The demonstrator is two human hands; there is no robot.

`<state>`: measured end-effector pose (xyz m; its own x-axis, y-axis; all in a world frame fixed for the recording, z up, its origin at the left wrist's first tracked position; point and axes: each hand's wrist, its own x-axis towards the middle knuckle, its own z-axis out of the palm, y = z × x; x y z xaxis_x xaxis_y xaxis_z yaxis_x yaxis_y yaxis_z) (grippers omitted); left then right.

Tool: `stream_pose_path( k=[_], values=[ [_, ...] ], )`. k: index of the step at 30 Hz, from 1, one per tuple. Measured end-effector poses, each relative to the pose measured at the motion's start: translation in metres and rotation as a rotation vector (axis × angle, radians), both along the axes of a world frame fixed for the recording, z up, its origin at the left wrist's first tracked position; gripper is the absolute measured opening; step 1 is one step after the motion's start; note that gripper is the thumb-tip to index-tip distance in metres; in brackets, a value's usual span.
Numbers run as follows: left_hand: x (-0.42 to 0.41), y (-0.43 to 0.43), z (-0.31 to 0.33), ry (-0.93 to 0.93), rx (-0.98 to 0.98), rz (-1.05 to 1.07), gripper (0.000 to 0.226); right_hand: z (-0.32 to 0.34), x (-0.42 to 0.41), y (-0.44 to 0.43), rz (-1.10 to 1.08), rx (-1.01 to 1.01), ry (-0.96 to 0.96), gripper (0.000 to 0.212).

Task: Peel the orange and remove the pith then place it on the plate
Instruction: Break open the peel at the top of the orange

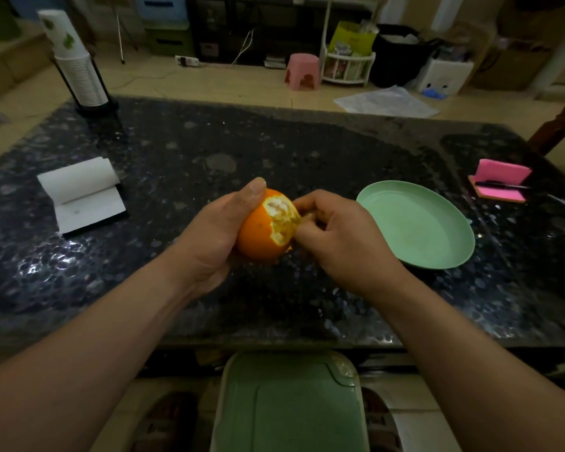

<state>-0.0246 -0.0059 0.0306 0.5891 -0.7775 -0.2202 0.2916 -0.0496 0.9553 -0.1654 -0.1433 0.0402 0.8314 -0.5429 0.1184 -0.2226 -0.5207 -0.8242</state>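
Orange-skinned over most of its surface, with one patch torn open at 1 o'clock on the orange [260, 238] — pale pith and ragged rind edges bared there. Looks like an early stage of peeling: only a small share of rind off, by judgement, and the bulk left to strip. No sign of pith-picking begun. Nothing lying on the green plate [384, 200], set on the dark speckled counter [209, 141] at 3 o'clock from the fruit, just beside the right hand [343, 236]. No loose peel to be seen on the counter either.

Held up above the counter near the middle of the view, not resting on it as far as can be told. Gripped from 9 o'clock by the left hand [211, 238], thumb laid up over the top, fingers hidden behind and beneath. Clamped round the fruit, by the look of it. Met from 3 o'clock by the right hand, fingers curled tight, tips pressed to the torn edge of the rind — seemingly pinching a flap of peel, though too hidden by the knuckles to tell for sure. Both hands together on the fruit, close by the bared patch.

Left to do, judging from this: strip the remaining rind, pick off the white pith, then carry across to the plate at 3 o'clock.
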Motion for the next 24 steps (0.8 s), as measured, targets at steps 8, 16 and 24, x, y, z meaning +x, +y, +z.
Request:
stream_pose_path(
  k=[8, 16, 24],
  values=[
    [0.001, 0.0, 0.002, 0.001, 0.023, 0.0, 0.059, 0.003, -0.002, -0.006, 0.068, 0.081, 0.051, 0.019],
    [-0.005, -0.001, 0.001, -0.052, 0.051, -0.044, 0.063, 0.003, -0.006, -0.01, 0.054, -0.15, 0.121, 0.017],
    [-0.009, 0.001, 0.011, 0.067, 0.015, -0.067, 0.057, 0.01, -0.01, -0.015, 0.059, -0.005, 0.025, 0.024]
  ],
)
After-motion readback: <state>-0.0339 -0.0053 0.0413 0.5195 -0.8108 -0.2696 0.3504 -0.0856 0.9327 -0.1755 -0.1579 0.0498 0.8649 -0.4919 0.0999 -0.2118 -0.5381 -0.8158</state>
